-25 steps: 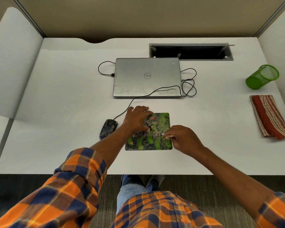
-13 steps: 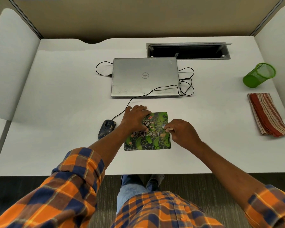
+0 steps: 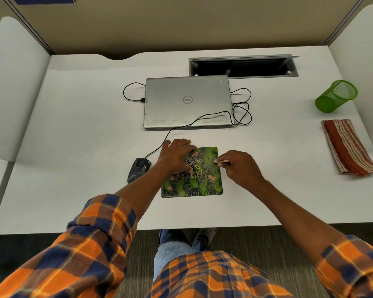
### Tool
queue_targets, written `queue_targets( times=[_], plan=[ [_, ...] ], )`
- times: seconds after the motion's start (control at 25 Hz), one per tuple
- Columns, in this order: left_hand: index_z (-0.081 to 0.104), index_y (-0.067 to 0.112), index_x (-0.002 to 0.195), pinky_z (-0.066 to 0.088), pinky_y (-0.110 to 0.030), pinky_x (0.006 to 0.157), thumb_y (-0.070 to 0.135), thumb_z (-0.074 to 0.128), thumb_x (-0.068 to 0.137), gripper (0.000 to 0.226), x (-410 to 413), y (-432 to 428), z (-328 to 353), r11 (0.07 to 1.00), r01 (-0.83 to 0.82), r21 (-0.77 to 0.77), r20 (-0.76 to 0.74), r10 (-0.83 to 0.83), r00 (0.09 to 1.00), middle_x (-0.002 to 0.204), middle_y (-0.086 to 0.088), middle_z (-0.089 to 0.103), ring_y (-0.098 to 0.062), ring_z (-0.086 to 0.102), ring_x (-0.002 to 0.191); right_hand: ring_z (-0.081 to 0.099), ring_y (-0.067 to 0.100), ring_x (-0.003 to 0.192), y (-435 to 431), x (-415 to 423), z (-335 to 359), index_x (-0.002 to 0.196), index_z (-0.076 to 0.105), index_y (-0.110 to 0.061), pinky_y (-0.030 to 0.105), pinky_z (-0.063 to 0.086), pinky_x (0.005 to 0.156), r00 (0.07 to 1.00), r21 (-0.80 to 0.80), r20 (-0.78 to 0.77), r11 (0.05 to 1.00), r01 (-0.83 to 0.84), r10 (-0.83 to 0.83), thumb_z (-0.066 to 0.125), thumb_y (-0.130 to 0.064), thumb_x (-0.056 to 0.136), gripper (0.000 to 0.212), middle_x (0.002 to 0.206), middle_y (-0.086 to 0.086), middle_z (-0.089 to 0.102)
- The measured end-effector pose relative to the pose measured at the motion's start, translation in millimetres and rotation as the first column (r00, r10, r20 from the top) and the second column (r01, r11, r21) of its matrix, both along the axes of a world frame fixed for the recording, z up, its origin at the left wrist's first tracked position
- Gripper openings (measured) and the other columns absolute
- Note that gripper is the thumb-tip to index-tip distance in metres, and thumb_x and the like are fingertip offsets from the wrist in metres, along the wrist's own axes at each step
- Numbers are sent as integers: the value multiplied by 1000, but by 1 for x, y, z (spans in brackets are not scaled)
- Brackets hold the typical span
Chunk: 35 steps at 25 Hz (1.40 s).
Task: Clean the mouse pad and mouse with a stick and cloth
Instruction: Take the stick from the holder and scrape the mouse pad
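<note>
Mouse pad (image 3: 194, 186) pinned, stick (image 3: 221, 161) worked at its right edge
On desk (image 3: 73, 147), pad is pressed flat at upper-left by left hand (image 3: 177, 157), fingers spread. Stick is pinched in right hand (image 3: 239, 168), long axis left-right, tip aimed left onto pad's upper-right edge; mouse (image 3: 139, 168) left just beside pad

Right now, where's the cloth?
Head view: the striped cloth lies folded near the right edge of the desk, just nearer the person than the green mesh cup and well right of the mouse pad.
</note>
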<state>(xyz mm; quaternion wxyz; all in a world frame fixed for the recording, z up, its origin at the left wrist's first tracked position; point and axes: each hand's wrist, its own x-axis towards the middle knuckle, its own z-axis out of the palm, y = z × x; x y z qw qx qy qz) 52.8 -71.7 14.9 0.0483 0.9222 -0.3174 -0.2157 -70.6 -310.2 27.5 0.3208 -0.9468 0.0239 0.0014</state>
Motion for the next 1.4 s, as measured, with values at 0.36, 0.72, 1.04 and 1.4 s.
queue_targets(
  times=[0.36,0.72,1.04,1.4],
  plan=[
    [44,37,156,20,-54,123,62,87,71,98,0,1,0,1000,3,0,-4,-3,1000,169,3,37,-22,31,155,66,13,83,7,-33,13,102,83,-24,27,48,71,990,-45,-109,994,-99,94,80,-17,91,13,92,-8,77],
    [44,37,156,20,-54,123,62,87,71,98,0,0,-1,1000,3,9,-2,-3,1000,168,3,36,-22,31,155,71,20,92,24,-24,4,104,84,-24,26,47,73,995,-55,-64,995,-78,75,82,-18,89,16,100,-5,80],
    [44,36,157,21,-53,123,63,86,72,99,0,0,-1,1000,3,7,2,-3,1000,168,3,37,-22,31,155,69,15,93,24,-31,18,104,84,-28,21,42,69,993,-55,-88,995,-87,82,80,-20,91,16,100,-9,80],
    [44,37,156,22,-54,122,63,86,72,98,0,0,0,1000,7,15,9,-7,1000,167,3,38,-22,32,154,72,21,91,33,-36,5,103,84,-27,28,50,70,987,-100,-82,984,-146,138,85,-15,85,22,99,-7,81]
  ],
)
